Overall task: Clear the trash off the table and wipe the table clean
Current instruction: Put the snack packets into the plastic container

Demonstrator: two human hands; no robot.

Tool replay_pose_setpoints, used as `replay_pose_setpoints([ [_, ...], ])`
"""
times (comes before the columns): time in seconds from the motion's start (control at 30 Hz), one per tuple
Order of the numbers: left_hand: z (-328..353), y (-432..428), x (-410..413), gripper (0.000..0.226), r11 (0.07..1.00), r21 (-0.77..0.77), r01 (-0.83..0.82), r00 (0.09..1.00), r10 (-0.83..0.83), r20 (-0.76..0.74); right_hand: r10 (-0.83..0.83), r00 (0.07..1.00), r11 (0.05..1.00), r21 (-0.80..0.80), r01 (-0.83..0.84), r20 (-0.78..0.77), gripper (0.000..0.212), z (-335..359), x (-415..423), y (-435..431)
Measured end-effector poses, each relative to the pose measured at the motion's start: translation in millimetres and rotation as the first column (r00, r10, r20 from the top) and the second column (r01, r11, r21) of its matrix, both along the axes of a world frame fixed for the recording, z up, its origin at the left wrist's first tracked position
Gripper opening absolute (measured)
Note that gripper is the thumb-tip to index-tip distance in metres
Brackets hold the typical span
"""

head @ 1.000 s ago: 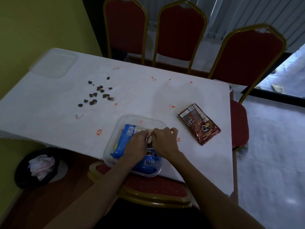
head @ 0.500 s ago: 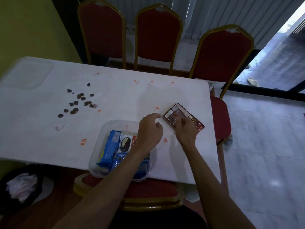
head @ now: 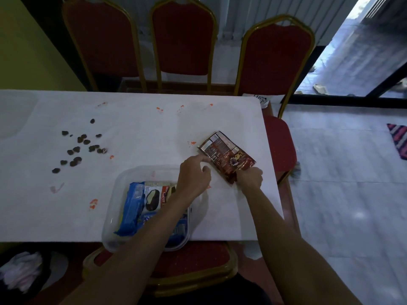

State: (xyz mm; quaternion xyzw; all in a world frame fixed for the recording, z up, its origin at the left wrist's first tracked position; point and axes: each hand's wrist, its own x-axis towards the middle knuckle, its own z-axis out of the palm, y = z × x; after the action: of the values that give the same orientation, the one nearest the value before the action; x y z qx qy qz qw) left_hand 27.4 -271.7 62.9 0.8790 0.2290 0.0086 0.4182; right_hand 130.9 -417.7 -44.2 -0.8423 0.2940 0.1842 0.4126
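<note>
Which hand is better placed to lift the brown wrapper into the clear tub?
Right, probably. The right hand already pinches the brown wrapper's near corner, while the left hand only touches its edge with a fingertip. The clear tub lies just left, a short carry.

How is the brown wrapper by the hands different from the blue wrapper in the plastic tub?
The brown foil wrapper lies flat on the white table, both hands touching it; the blue wrapper sits crumpled inside the clear plastic container, untouched. The brown one is alone; the blue one lies among other wrappers. Both look like snack trash.
</note>
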Motion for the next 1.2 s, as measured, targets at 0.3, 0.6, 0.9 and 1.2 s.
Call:
replay_pose_setpoints([
  [0.3,-1,-1,-10,0.029,0.999,-0.04,0.009,0.999,-0.011,-0.042,0.161,0.987,0.984,-0.076,-0.162,-0.008,0.043,6,-9,11],
  [0.6,-7,13,-24,0.028,0.999,-0.029,-0.022,0.996,0.02,-0.082,0.311,0.95,0.931,-0.204,-0.301,0.016,0.078,13,21,5],
  [0.9,-11,16,-30,0.025,0.999,-0.031,-0.013,0.996,0.01,-0.09,0.372,0.928,0.911,-0.182,-0.371,-0.031,0.093,5,34,-1],
  [1.2,-9,13,-31,0.025,0.999,-0.044,-0.03,0.995,0.026,-0.093,0.212,0.973,0.975,0.048,-0.217,0.089,0.028,8,31,-1],
])
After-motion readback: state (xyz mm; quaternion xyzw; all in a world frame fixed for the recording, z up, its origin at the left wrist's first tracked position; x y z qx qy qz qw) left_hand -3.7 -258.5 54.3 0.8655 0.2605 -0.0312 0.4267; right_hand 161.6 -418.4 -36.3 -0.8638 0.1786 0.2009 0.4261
